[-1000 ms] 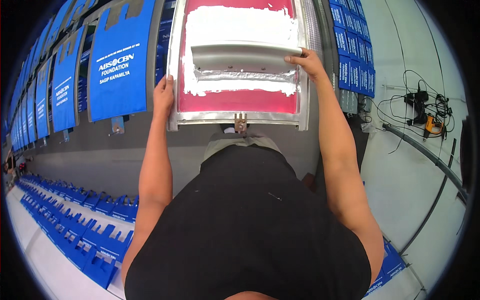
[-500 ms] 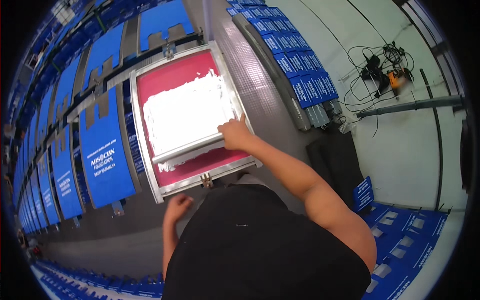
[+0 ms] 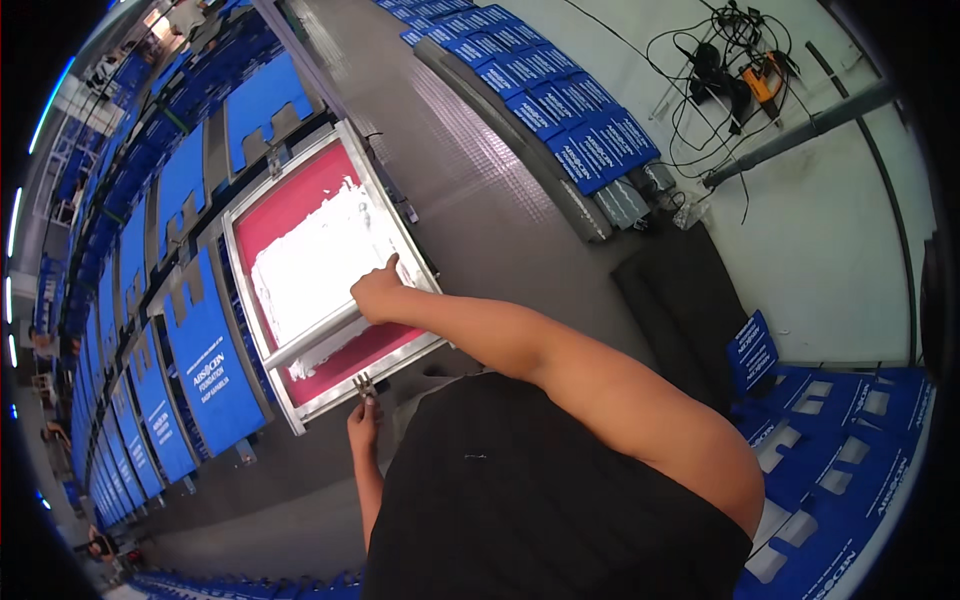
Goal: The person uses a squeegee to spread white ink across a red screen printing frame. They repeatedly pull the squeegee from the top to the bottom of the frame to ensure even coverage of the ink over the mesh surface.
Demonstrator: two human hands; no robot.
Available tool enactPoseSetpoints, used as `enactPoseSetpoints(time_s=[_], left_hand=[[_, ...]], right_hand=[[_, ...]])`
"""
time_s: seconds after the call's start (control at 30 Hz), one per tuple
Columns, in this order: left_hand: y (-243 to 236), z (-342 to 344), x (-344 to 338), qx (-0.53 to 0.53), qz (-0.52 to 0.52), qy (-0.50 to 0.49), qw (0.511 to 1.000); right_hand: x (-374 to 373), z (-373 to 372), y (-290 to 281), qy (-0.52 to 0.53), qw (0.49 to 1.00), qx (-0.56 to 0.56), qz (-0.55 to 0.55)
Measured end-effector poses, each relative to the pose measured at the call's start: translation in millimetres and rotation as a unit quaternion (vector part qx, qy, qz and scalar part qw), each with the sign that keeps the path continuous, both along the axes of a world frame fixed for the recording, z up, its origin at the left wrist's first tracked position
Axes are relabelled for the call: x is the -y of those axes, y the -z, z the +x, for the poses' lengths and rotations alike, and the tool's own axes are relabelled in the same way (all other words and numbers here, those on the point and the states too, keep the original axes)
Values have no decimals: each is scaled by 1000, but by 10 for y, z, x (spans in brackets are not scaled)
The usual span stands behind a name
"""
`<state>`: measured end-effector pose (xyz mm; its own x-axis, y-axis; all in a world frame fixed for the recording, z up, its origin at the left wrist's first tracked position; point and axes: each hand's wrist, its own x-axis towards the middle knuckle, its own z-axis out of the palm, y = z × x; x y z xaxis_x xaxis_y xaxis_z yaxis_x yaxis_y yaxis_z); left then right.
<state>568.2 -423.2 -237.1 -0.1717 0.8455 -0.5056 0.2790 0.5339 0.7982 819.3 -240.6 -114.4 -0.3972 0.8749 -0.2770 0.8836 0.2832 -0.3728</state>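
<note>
My right hand (image 3: 375, 292) is closed on the right end of a long metal squeegee (image 3: 305, 345), which lies across white paste (image 3: 310, 265) on a red mesh screen (image 3: 280, 195). The screen's aluminium frame (image 3: 233, 275) is tilted diagonally in the view. My left hand (image 3: 364, 420) is at the middle of the frame's near edge, its fingers closed around a small metal clamp fitting (image 3: 364, 384). Blue bag panels on grey boards (image 3: 215, 370) line the left side, beside the screen.
Stacked blue panels (image 3: 580, 120) lie along the right of the grey floor (image 3: 470, 250). Tangled cables (image 3: 715, 70), a metal pole (image 3: 800, 130) and a dark mat (image 3: 660, 300) are at right. More blue panels (image 3: 830, 440) lie lower right. Other people (image 3: 50, 435) appear at far left.
My left hand left the frame's left side, dropped, and has now risen to the near-edge fitting. The view has swung, so frame and squeegee appear further left and more tilted.
</note>
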Motion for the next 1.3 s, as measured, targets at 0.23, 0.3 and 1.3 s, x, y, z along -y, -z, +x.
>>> enactPoseSetpoints(time_s=[0.23, 0.3, 1.3], left_hand=[[-623, 33, 643, -132, -42, 89, 986], [-736, -102, 776, -149, -29, 84, 985], [-2947, 1776, 165, -48, 505, 829, 233]], right_hand=[[-10, 24, 64, 10, 1000, -15, -8], [-38, 21, 43, -1, 1000, -7, -15], [354, -244, 240, 168, 982, 30, 85]])
